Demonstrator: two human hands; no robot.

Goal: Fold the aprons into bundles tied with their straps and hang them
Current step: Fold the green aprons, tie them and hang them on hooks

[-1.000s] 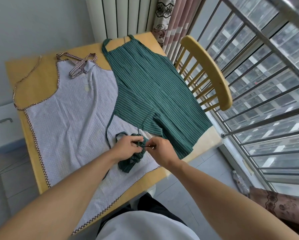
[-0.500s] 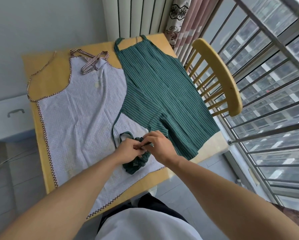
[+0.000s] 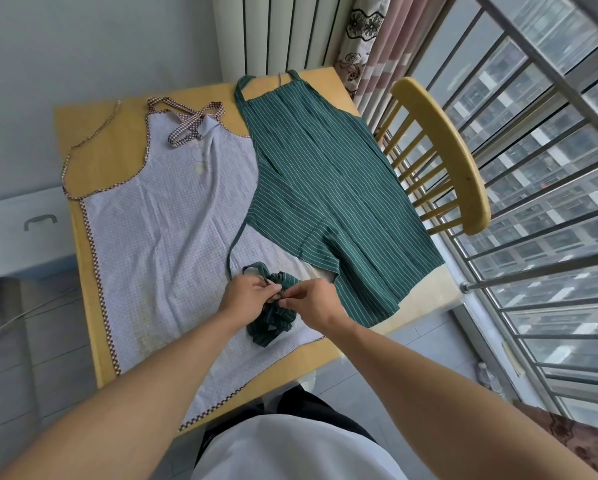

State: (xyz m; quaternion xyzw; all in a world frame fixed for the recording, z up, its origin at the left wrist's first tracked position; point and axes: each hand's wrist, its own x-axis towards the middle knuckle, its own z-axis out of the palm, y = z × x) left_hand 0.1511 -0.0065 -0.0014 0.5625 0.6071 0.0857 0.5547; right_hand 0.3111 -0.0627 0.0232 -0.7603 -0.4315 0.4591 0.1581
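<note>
A green striped apron lies flat on the right half of the wooden table. A pale checked apron with brown-checked trim lies flat on the left half, its neck straps crossed at the far end. On the pale apron's near part sits a small green striped bundle. My left hand and my right hand meet over the bundle, each pinching its thin green strap. A loop of strap stands up just beyond my left hand.
A wooden chair stands against the table's right side, next to a metal window railing. A radiator and a curtain are behind the table. A white drawer unit stands to the left.
The camera has swung left, so the table sits further right in view. My hands stay together on the bundle, their fingers shifting slightly on the strap.
</note>
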